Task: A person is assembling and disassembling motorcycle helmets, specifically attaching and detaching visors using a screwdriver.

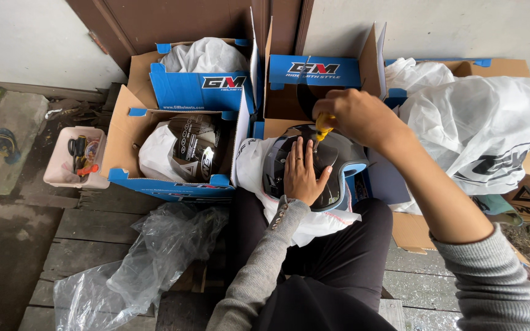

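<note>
I see my left hand [302,175] lying flat, fingers spread, on the helmet [314,171] in my lap, while my right hand [354,116] just above is clenched around a yellow-handled screwdriver [322,127] whose tip meets the shell.

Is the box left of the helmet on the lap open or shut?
Open: the box has its flaps spread, showing a wrapped helmet inside.
</note>
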